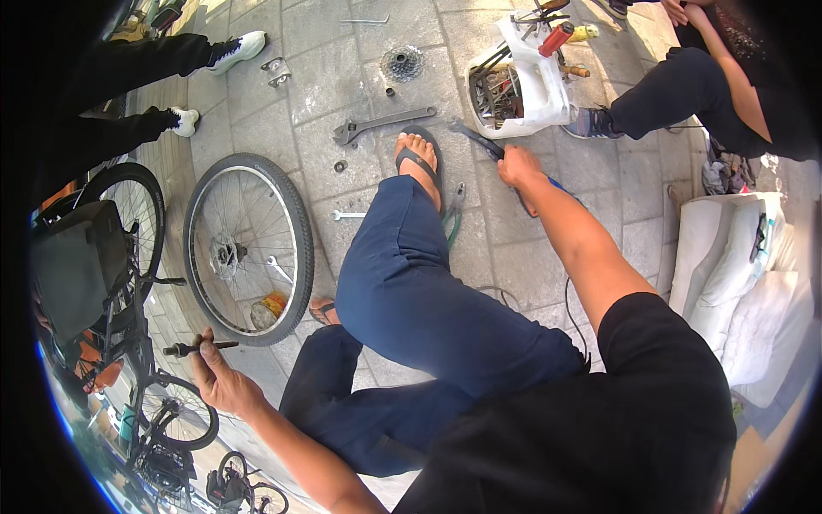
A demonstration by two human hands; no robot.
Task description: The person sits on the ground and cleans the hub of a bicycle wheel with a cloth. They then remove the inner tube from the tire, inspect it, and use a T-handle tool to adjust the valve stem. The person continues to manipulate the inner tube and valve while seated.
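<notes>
Between the thumb and fingers of my left hand (227,384) is a wheel axle (181,349), a thin dark rod with a thicker left end. It is held in the air near the lower rim of a detached bicycle wheel (306,248). My right hand (521,167) is closed round a pair of pliers (477,139) with dark and blue handles. The metal jaws point up and left, just above the paving. Left of them, beyond my sandalled foot (419,152), lies a large adjustable wrench (385,125). Green-handled pliers (455,214) rest beside my leg.
A sprocket cassette (402,64), small round parts (340,166) and a spanner (348,216) lie on the paving. A cut white tub (535,94) holds tools. Other people's legs (676,90) are at both sides. Bicycles (128,283) stand left; white padding (728,291) lies right.
</notes>
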